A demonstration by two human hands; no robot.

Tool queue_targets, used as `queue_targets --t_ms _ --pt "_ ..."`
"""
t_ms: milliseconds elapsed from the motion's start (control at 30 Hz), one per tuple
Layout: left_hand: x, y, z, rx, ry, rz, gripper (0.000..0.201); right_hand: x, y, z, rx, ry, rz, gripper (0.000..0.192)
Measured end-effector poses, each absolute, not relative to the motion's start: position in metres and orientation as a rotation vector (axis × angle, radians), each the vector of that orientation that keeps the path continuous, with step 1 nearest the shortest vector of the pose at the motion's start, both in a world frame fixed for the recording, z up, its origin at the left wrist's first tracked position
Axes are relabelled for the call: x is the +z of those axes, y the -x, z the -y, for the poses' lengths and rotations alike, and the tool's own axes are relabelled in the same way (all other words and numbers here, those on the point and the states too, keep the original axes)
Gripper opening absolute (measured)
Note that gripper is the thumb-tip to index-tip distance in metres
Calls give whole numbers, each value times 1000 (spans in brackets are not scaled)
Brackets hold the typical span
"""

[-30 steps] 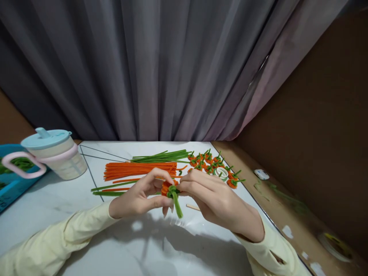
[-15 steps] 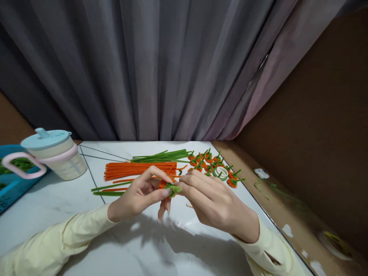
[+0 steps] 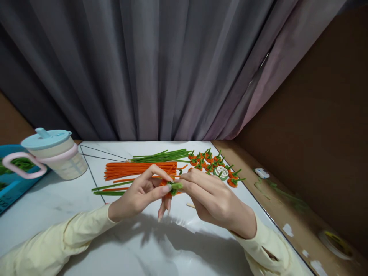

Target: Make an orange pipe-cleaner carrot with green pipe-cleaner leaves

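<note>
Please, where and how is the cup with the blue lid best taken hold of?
Probably by its pink handle, coming from the left: the loop sticks out that way from the upright cup, with an opening for fingers.

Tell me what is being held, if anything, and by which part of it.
A small, stemmed, orange-and-green fuzzy piece: the left grip holds its orange side; where the right grip touches is hidden.
</note>
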State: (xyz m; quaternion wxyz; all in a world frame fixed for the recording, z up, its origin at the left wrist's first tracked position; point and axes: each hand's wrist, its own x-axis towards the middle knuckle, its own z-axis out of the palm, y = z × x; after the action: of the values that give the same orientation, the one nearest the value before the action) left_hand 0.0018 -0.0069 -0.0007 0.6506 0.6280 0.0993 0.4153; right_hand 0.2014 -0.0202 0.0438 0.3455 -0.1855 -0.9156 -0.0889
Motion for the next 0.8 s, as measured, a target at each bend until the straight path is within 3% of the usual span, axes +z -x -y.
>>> queue_targets --t_ms 200,333,467,800 --pt "3 -5 1 842 -1379 -442 24 34 -208 9 -192 602 2403 21" --pt "2 -11 -2 794 -1383 -599 26 28 -218 3 76 765 2345 12" --pt "-9 -14 -1 696 -1464 -652 32 28 -222 11 415 874 2263 19" --pt "-13 -23 13 619 -1607 -723 30 11 -208 39 862 994 1932 24"
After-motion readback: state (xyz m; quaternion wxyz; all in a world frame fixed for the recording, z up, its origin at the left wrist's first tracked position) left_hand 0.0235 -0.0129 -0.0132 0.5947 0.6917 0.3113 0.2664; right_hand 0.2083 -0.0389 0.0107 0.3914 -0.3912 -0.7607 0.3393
